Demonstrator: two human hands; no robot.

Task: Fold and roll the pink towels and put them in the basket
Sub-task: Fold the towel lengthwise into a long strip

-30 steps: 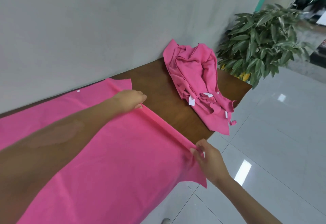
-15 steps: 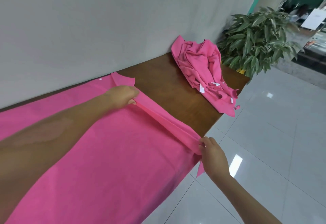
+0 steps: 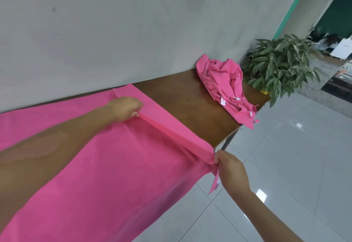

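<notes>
A large pink towel (image 3: 99, 165) lay spread flat over the brown wooden bench (image 3: 190, 108), covering most of it and hanging over the bench's near edge toward the tiled floor (image 3: 285, 165). Along the towel's end a narrow strip had been turned over into a raised fold that ran from the wall side of the bench to its near edge. The left hand (image 3: 123, 110) gripped the far end of that fold, fingers curled round the cloth, on the part of the bench nearer the grey wall (image 3: 133, 32). The right hand (image 3: 231, 171) pinched the other end of the fold just past the bench's near edge, with a loose corner of towel dangling below it. Between the two hands the fold was drawn taut. A crumpled pile of pink towels (image 3: 224, 89), with small white tags showing, sat at the bench's far end, well apart from the spread towel. A leafy potted plant (image 3: 280, 64) stood just beyond that end of the bench.
</notes>
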